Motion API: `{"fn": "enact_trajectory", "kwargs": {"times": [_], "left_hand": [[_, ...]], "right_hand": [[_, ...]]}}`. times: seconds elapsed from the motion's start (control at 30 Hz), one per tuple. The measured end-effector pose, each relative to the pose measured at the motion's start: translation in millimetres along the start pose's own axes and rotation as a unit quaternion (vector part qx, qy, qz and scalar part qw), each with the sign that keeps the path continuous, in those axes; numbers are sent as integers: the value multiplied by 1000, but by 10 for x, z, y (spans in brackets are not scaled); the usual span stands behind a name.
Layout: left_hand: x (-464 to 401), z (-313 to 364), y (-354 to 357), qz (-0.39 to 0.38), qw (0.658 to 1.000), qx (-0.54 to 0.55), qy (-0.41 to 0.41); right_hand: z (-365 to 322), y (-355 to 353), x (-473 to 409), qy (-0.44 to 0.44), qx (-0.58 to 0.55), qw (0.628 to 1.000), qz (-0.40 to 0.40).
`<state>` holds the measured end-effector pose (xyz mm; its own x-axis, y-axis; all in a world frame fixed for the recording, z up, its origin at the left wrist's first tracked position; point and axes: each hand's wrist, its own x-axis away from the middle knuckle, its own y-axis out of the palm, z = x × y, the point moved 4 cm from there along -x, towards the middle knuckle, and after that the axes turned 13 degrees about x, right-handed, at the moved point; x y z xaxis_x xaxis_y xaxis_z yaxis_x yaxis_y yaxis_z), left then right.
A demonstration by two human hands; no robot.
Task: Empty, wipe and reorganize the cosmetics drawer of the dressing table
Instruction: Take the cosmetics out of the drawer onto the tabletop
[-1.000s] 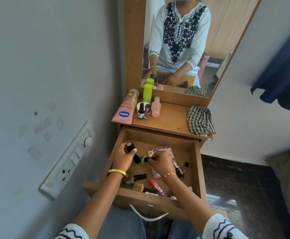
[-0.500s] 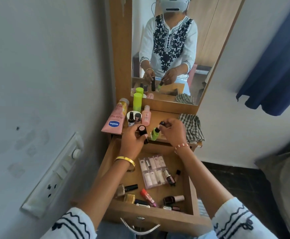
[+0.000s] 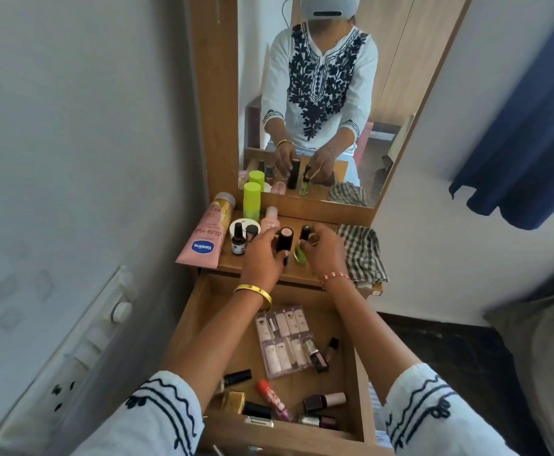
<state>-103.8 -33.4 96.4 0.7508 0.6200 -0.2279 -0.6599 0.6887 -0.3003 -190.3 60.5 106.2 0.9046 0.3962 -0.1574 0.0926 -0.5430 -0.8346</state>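
The left hand (image 3: 262, 258) is gripping an upright black tube (image 3: 284, 241) on the dressing-table shelf (image 3: 269, 274). The right hand (image 3: 325, 255) is pinching a green bottle (image 3: 301, 253) beside it, above the open drawer (image 3: 200, 311).

1. We see a plain pale grey wall (image 3: 71, 126) carrying a white switch-and-socket panel (image 3: 71, 357).
2. We see a tall wood-framed mirror (image 3: 384, 93).
3. A dark blue curtain (image 3: 525, 143) hangs at our right, above dark floor tiles (image 3: 450, 343).
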Motion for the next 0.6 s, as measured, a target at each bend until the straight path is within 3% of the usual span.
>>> {"fn": "enact_trajectory", "kwargs": {"times": [0.27,0.6], "left_hand": [[109,-172,94,13,1000,-3,-14],[-170,-21,303,16,992,-122,26]], "right_hand": [[104,101,38,15,-45,999,-19],[102,122,-193,19,-48,999,-12]]}}
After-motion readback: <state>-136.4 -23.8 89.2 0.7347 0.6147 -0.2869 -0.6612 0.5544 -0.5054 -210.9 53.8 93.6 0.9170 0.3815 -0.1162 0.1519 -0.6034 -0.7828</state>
